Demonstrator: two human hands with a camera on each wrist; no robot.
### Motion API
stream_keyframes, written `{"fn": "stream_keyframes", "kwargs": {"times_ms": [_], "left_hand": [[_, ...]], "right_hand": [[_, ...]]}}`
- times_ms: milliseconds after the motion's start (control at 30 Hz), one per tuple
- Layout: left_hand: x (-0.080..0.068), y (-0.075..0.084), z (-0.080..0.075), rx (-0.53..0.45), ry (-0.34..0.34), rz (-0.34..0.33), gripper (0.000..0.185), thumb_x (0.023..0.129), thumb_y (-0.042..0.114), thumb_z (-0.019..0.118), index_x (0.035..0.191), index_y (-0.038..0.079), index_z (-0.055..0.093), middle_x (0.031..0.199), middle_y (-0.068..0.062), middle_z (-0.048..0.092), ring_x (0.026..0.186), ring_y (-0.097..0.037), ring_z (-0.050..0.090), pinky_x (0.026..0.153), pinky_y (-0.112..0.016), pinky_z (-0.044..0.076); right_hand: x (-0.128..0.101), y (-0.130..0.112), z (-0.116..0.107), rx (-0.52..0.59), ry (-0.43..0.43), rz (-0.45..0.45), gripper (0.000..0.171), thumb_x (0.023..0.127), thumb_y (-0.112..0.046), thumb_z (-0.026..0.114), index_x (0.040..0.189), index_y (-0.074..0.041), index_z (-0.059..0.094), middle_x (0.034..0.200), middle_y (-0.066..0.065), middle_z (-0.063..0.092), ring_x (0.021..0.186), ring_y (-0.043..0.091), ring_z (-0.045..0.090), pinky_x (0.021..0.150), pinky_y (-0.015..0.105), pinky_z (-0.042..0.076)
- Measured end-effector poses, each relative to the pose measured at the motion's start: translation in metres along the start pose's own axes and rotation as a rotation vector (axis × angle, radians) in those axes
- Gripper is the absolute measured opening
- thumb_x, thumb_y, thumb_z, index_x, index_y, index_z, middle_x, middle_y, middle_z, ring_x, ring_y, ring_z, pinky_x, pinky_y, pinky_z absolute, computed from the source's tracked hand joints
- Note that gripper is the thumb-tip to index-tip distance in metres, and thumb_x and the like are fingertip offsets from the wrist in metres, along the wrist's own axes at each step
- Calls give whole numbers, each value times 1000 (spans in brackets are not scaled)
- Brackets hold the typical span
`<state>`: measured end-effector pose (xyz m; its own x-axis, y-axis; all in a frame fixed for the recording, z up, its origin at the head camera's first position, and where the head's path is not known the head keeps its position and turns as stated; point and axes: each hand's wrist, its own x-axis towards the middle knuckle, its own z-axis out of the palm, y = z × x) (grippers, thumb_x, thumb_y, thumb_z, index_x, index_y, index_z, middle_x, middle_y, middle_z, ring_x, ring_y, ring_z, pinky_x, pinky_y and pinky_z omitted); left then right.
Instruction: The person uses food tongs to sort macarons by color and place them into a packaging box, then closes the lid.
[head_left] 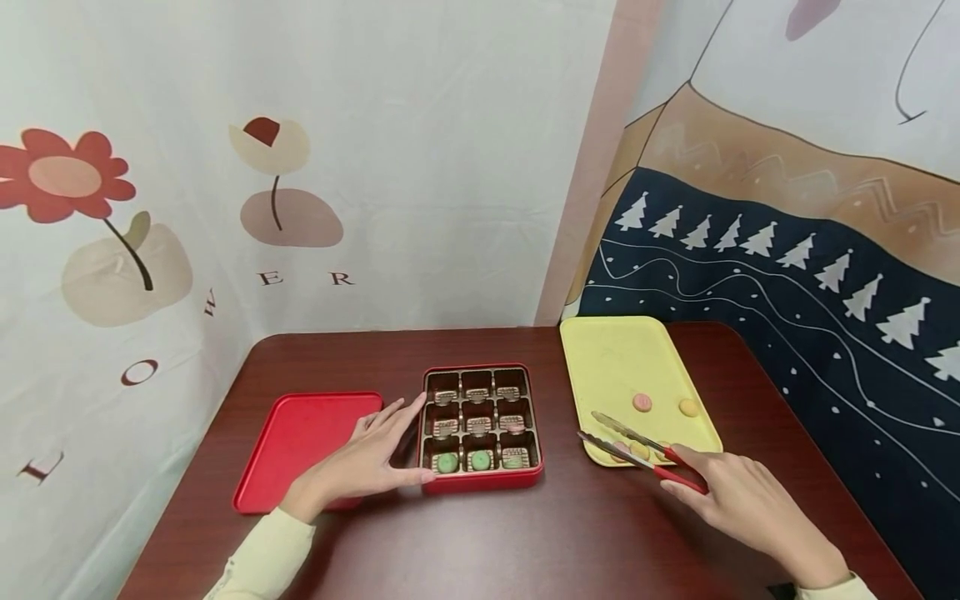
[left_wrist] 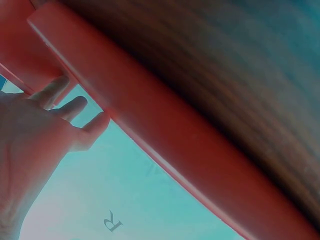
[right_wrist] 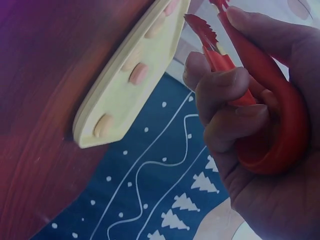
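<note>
A red box (head_left: 480, 486) with nine lined compartments sits mid-table; two green sweets (head_left: 447, 462) lie in its front row. My left hand (head_left: 378, 454) rests flat against the box's left wall, fingers straight, thumb at the front corner; the left wrist view shows those fingers (left_wrist: 75, 107) touching the red wall (left_wrist: 165, 145). My right hand (head_left: 723, 490) grips red tongs (head_left: 637, 448), whose arms stand apart over the near end of a yellow tray (head_left: 622, 358). A pink sweet (head_left: 641, 402) and an orange one (head_left: 688, 407) lie on the tray, others under the tongs.
The box's red lid (head_left: 300, 446) lies upturned left of the box, under my left wrist. Printed cloth walls close in behind and on both sides. The tray (right_wrist: 120, 100) reaches the table's right edge. Dark wooden tabletop (head_left: 525, 542) stretches in front.
</note>
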<state>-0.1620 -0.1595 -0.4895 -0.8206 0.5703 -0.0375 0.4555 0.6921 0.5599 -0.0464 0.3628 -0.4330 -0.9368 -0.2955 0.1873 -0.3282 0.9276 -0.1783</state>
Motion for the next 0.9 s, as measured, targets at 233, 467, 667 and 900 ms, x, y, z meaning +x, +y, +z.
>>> {"fn": "stream_keyframes", "kwargs": {"times_ms": [233,467,667,900], "left_hand": [[0,0,0,-5,2,0,119,89,81,71,178,24,15,177,-7,31,164,-40,19,123,-74,12],[-1,1,0,-2,6,1,119,89,81,71,178,23,16,176,-8,31,163,-41,19,123,-74,12],[0,1,1,3,3,-3,119,89,81,70,178,24,16,177,-7,31,163,-41,19,124,-73,12],[0,0,1,8,4,-2,119,89,82,70,177,24,17,176,-6,31,163,-41,20,123,-73,13]], "right_hand": [[-12,7,-7,-14,-43,27,42,86,-37,94,119,-13,82,77,-16,64,66,3,57,53,32,46],[-15,12,-11,-35,-83,35,45,87,-39,93,120,-11,82,78,-15,65,65,5,57,52,33,45],[-12,16,-17,-45,-122,49,47,86,-38,93,120,-8,81,76,-14,63,63,5,54,51,32,43],[-11,17,-18,-56,-113,40,43,86,-36,93,118,-9,82,73,-13,62,62,8,57,51,34,44]]}}
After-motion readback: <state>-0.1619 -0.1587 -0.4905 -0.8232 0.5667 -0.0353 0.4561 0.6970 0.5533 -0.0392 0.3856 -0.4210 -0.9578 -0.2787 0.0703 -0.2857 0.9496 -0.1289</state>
